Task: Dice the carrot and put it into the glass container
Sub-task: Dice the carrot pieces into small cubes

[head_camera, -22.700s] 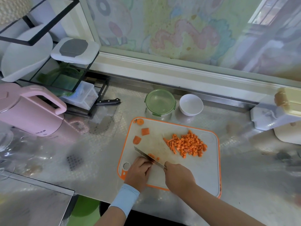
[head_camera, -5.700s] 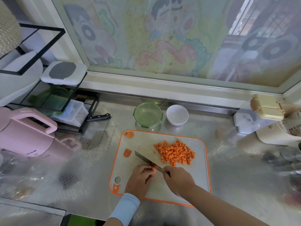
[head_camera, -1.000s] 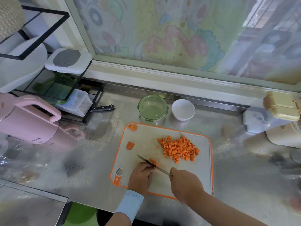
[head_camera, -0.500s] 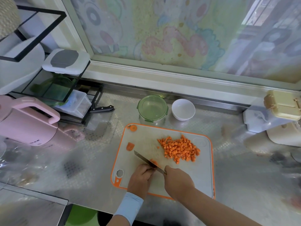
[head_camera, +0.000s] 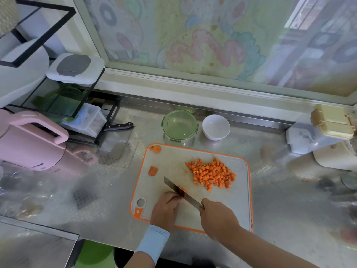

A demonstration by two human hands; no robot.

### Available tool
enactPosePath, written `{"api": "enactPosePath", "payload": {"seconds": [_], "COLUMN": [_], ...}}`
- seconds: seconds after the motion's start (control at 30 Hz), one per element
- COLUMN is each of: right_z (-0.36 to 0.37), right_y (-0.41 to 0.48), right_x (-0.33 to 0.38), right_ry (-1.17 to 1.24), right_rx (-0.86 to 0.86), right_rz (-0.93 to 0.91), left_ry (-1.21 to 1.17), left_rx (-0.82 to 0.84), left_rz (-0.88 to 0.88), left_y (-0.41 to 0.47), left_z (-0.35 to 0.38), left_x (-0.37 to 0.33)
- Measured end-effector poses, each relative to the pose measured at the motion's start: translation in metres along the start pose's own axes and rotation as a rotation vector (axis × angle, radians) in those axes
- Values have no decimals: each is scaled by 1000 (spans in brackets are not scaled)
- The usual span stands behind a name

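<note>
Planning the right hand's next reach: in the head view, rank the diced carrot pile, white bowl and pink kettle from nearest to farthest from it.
From the right hand, which grips the knife:
1. Diced carrot pile, just beyond it on the cutting board.
2. White bowl, past the board's far edge.
3. Pink kettle, far off to the left.

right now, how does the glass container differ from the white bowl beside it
The glass container is see-through with a green lid on; the white bowl is opaque and open-topped. The glass container looks wider than the white bowl. Both are round, upright and side by side on the steel counter behind the cutting board.
</note>
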State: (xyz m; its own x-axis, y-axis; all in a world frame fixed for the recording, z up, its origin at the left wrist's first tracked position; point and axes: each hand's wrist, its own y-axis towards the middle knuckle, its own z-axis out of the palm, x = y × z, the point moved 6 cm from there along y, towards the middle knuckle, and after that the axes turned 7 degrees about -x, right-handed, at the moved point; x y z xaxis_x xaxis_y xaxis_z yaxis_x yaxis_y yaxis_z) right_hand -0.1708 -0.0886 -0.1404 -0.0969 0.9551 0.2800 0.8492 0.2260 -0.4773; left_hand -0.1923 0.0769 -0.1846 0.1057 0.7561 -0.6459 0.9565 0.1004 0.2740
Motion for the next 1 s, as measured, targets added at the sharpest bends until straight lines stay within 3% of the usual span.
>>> {"api": "enactPosePath", "payload": {"seconds": [1.0], "right_z": [-4], "right_y": [30], "right_x": [-1], "right_ry": [14], "right_rx": [88], "right_rz": [21], "left_ry": [2], "left_rx": [19], "left_rz": [-78], "left_y": [8], "left_z": [1], "left_x": [3]}}
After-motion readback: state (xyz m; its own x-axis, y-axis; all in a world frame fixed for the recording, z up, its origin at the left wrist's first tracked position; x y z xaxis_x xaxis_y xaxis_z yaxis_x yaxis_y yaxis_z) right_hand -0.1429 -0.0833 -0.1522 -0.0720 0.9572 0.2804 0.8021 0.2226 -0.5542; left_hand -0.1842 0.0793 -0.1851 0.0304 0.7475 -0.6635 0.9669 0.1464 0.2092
